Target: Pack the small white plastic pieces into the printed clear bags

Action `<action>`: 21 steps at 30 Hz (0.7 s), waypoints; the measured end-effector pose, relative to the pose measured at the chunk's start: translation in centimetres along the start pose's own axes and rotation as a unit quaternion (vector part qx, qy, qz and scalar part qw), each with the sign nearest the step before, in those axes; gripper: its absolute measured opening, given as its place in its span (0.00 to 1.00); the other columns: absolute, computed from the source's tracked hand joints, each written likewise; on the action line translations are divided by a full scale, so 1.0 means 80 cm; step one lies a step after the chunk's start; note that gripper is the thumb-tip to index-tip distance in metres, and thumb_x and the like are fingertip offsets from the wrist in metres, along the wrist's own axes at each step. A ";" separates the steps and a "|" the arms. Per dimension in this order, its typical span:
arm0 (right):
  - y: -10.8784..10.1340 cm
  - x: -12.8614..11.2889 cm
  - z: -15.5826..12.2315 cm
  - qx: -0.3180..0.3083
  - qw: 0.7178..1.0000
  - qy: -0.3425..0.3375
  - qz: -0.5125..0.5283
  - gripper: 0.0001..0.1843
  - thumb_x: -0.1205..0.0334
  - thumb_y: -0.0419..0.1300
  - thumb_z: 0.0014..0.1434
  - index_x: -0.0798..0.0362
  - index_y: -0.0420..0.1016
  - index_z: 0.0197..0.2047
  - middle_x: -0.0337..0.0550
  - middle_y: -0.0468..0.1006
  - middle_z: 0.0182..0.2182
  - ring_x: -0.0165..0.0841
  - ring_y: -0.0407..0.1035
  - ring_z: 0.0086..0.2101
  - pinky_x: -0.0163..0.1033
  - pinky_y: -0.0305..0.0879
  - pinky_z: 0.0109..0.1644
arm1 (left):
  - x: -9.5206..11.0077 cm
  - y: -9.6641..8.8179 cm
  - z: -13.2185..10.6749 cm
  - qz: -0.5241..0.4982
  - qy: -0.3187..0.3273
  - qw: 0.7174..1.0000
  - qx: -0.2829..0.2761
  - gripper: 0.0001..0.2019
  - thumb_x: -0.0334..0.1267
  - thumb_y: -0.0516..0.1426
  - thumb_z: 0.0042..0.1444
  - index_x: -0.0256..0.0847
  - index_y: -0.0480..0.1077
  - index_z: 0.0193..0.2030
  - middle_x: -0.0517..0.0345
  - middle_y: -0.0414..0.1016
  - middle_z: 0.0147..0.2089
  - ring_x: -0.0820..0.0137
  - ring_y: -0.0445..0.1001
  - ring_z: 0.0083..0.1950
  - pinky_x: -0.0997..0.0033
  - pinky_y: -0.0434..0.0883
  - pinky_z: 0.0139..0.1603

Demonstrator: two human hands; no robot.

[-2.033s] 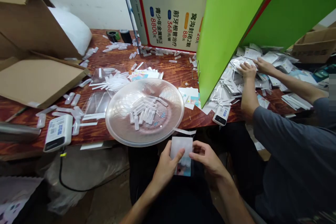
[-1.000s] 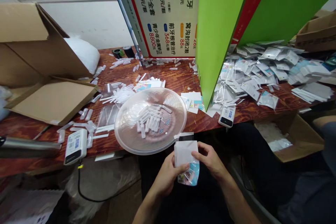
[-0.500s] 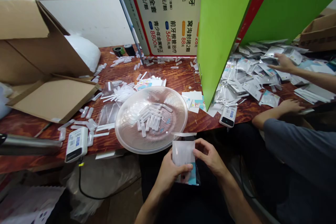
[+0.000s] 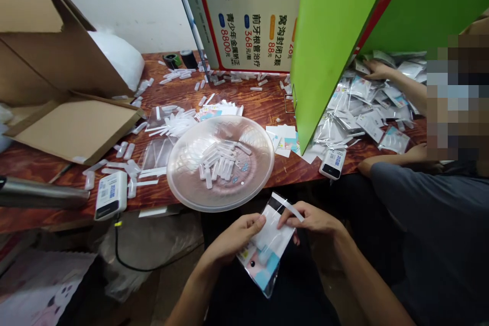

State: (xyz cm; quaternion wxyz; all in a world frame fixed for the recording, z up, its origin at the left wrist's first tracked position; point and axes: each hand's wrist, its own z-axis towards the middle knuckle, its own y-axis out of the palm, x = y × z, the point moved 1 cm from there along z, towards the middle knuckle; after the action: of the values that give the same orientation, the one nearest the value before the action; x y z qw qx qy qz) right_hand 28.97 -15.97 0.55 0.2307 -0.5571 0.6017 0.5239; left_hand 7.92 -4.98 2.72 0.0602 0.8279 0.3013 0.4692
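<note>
Both my hands hold a small clear plastic bag (image 4: 267, 249) with a white and blue printed card inside, over my lap below the table edge. My left hand (image 4: 234, 237) pinches the bag's left side. My right hand (image 4: 311, 220) pinches the bag's top flap, where a thin white strip (image 4: 287, 205) stands off the flap. The bag is tilted, its mouth toward the table. Just beyond my hands a clear round bowl (image 4: 187, 191) holds several small clear tubes (image 4: 216, 160).
A wooden table (image 4: 267, 107) carries scattered tubes, empty bags, a white device (image 4: 110, 194), another one (image 4: 332, 163), an open cardboard box (image 4: 69, 127) and a green board (image 4: 332, 41). On the right a co-worker's hand (image 4: 376, 69) reaches into a heap of packed bags (image 4: 362, 112).
The bag has tilted from upright to slanting, and my right hand has pulled the white strip off its flap. The co-worker's arms have shifted over the heap of bags.
</note>
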 end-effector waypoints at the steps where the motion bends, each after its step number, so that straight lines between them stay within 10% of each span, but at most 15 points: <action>1: -0.001 -0.003 0.002 -0.026 0.999 0.033 -0.015 0.20 0.50 0.68 0.58 0.60 0.82 0.43 0.39 0.76 0.23 0.27 0.71 0.20 0.32 0.70 0.26 | 0.001 -0.002 0.000 0.015 -0.003 1.000 0.002 0.30 0.65 0.61 0.52 0.33 0.73 0.39 0.59 0.71 0.28 0.76 0.66 0.23 0.79 0.62 0.21; 12: 0.018 -0.020 0.033 -0.109 0.971 0.142 -0.158 0.29 0.51 0.77 0.43 0.54 0.84 0.48 0.37 0.77 0.23 0.23 0.64 0.16 0.25 0.62 0.16 | 0.000 -0.005 -0.007 0.085 0.008 0.996 0.005 0.28 0.65 0.59 0.55 0.35 0.72 0.36 0.63 0.67 0.27 0.77 0.62 0.25 0.78 0.59 0.25; 21: 0.007 -0.013 0.022 0.011 0.994 0.003 -0.111 0.21 0.47 0.72 0.51 0.55 0.86 0.40 0.39 0.77 0.26 0.26 0.66 0.21 0.29 0.64 0.22 | 0.008 -0.006 -0.012 0.099 0.035 0.994 0.017 0.27 0.62 0.57 0.59 0.34 0.73 0.43 0.60 0.68 0.31 0.75 0.62 0.28 0.78 0.58 0.26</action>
State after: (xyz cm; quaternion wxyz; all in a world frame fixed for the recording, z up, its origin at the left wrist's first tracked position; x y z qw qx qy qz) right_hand 28.24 -14.10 1.03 0.2920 -0.6191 0.5425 0.4870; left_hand 7.17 -4.40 3.54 -0.0112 0.8378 0.2277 0.4961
